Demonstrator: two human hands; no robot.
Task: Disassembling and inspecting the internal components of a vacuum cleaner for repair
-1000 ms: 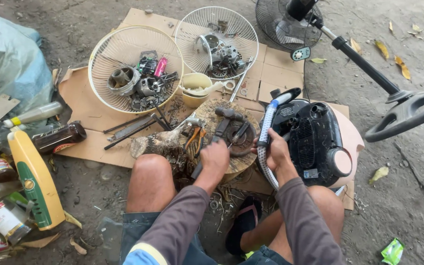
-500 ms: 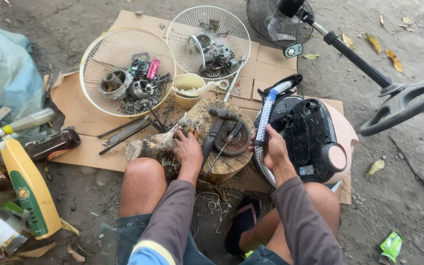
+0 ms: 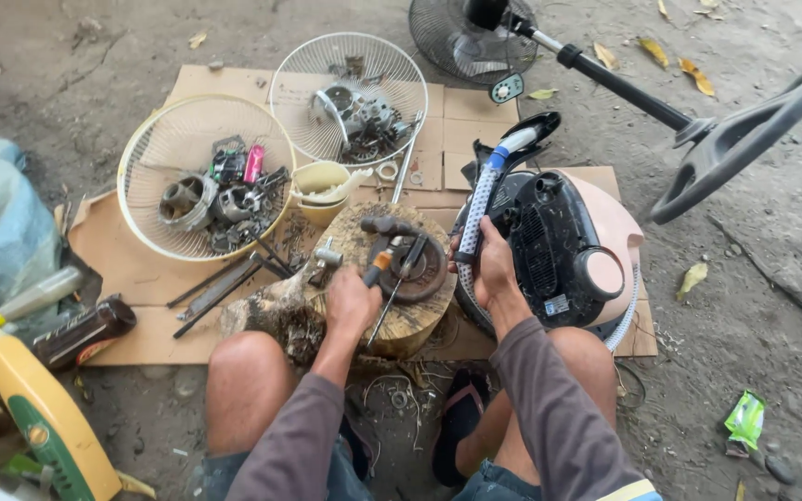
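On the wooden stump (image 3: 401, 320) between my knees, my left hand (image 3: 353, 304) is closed around the orange-banded handle of a screwdriver (image 3: 379, 266). The fingers wrap it fully. The handle is dark with that orange collar; it runs up and slightly right, away from me, its far end aimed at the dark rusty metal disc (image 3: 417, 272) lying flat on the stump top. I cannot make out the tip against the disc. A thin metal rod (image 3: 384, 311) lies just beside my hand, slanting on nearly the same line.

My right hand (image 3: 491, 271) grips a ribbed grey-white hose (image 3: 478, 204) with the fingers curled tight around it. The hose is pale, corrugated, ending in a blue and white cuff (image 3: 510, 144) at its far end. Its long axis climbs from my hand up and to the right, pointing away from me. It sits against the left side of a black and pink vacuum cleaner body (image 3: 563, 250), which rests on cardboard (image 3: 132, 278) right of the stump.

Beyond the stump a yellow plastic cup (image 3: 319, 190) stands between two white wire fan guards (image 3: 187, 139) holding small engine parts. A black fan stand (image 3: 679, 116) crosses the upper right. A yellow bottle (image 3: 44, 417) lies at my left, near a dark brown bottle (image 3: 81, 332).
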